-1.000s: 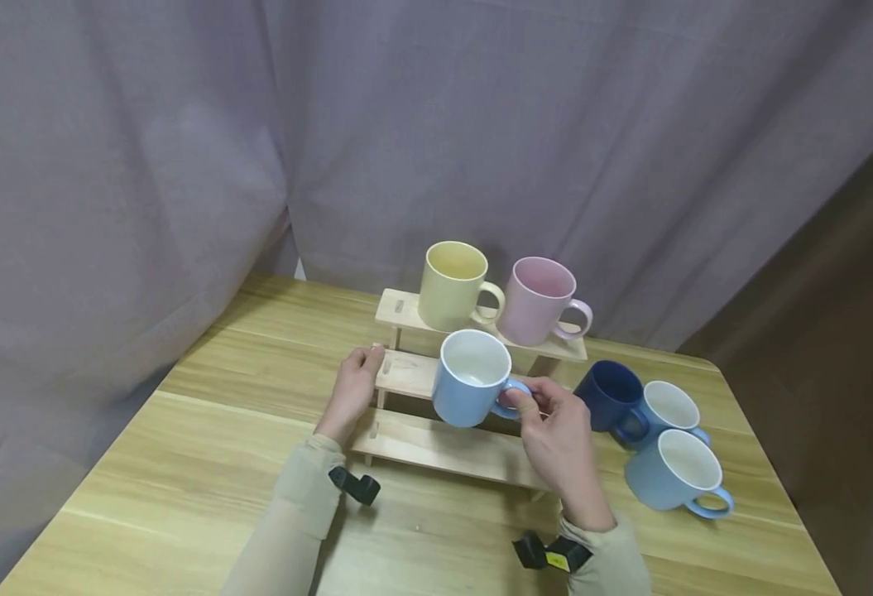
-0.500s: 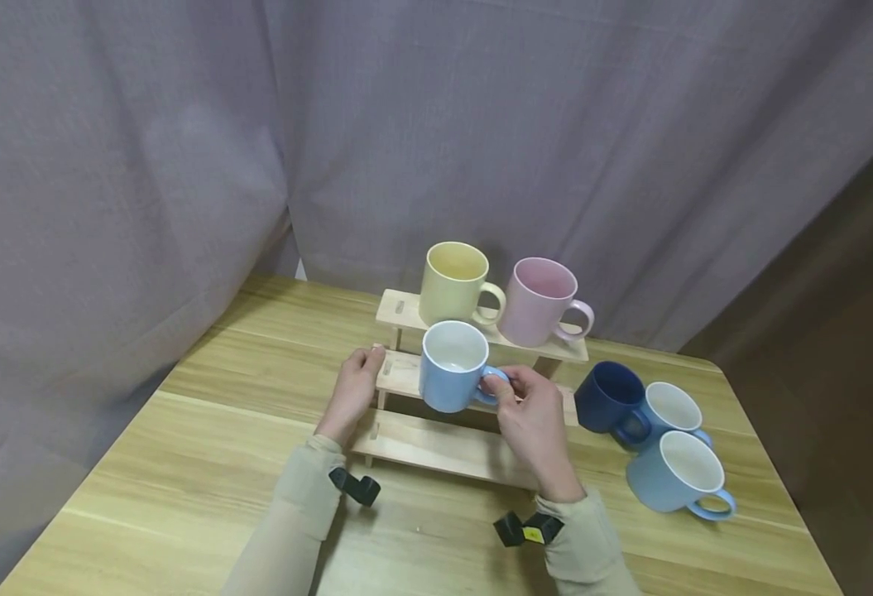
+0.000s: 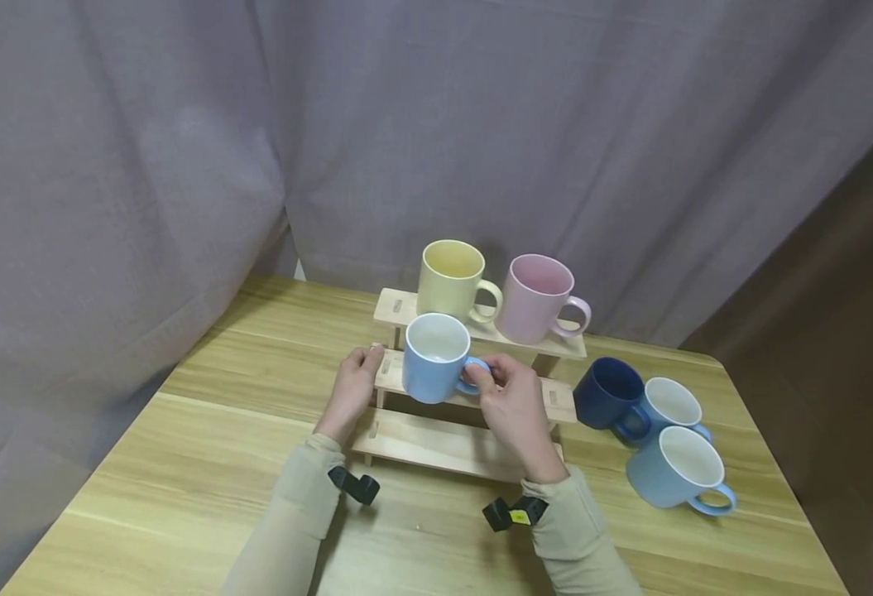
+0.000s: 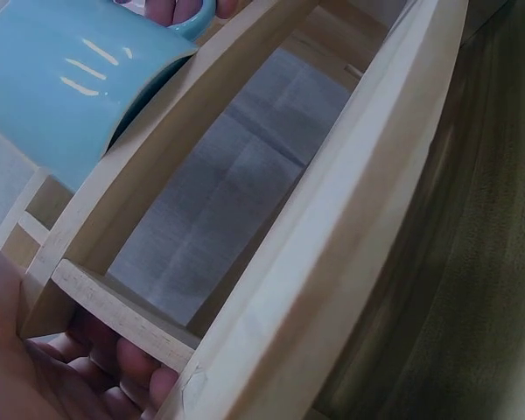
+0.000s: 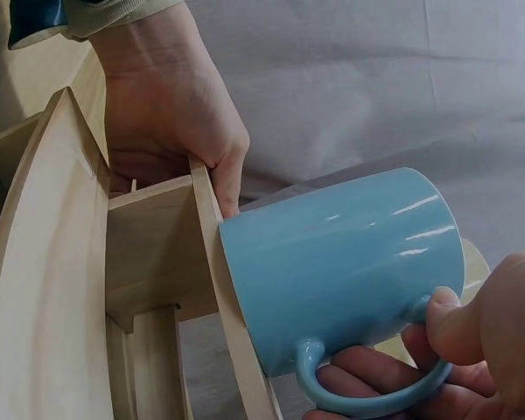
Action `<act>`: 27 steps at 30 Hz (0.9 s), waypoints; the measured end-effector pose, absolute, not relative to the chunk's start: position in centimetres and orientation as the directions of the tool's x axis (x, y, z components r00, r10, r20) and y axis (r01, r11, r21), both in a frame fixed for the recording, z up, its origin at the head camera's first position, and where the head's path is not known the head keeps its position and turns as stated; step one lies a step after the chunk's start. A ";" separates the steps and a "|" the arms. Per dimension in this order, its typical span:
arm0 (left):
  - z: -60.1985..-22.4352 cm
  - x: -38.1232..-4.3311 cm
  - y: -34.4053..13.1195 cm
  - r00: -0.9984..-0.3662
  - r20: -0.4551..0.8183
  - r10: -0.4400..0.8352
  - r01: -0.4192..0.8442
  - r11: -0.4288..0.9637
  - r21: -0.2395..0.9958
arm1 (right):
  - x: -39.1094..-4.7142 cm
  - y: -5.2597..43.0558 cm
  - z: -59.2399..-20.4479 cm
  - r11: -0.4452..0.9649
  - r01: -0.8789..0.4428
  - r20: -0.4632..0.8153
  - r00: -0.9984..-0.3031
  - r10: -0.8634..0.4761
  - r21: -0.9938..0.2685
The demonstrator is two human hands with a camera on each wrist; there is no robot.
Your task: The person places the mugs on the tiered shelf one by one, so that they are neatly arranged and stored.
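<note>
The right grip (image 3: 514, 407) pinches the handle of a light-blue mug (image 3: 430, 372), just left of it and apparently touching the middle shelf (image 3: 557, 400) of a wooden stand (image 3: 436, 443). The left grip (image 3: 351, 393) curls round the stand's end. Below the right grip is an unreadably small yellow label (image 3: 520, 516). Behind stand a yellow mug (image 3: 443, 290) and pink mug (image 3: 527, 310); rightward, a navy mug (image 3: 600, 401) and two paler blue mugs (image 3: 655, 473).

Seeing a glossy light-blue mug (image 3: 429, 374), white inside, mouth up, gripped by its handle (image 5: 367, 404) on the right side. Positioned at the left half of the middle board (image 3: 558, 401), base by the front edge (seating unclear). Also seeing a three-tier pale wood rack (image 3: 436, 443), upright, stepped up rearward, gripped at its left end.
</note>
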State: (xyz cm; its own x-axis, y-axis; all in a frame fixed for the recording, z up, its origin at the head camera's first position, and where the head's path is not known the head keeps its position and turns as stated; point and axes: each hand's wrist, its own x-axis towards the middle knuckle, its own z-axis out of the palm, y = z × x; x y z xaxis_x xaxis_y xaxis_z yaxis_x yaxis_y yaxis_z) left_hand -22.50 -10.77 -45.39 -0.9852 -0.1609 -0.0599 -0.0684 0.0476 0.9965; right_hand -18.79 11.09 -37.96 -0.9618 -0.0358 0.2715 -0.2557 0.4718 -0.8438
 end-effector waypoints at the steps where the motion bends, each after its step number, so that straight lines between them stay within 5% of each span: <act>1: -45.4 -22.5 -10.8 -0.985 -0.061 -0.162 -0.069 0.047 0.996 | -18.8 11.1 -37.9 0.472 -0.256 0.270 -0.962 -0.038 -0.844; 27: -45.5 -22.6 -10.7 -0.985 -0.059 -0.161 -0.065 0.032 0.997 | -19.0 9.8 -38.1 0.506 -0.271 0.279 -0.958 -0.062 -0.819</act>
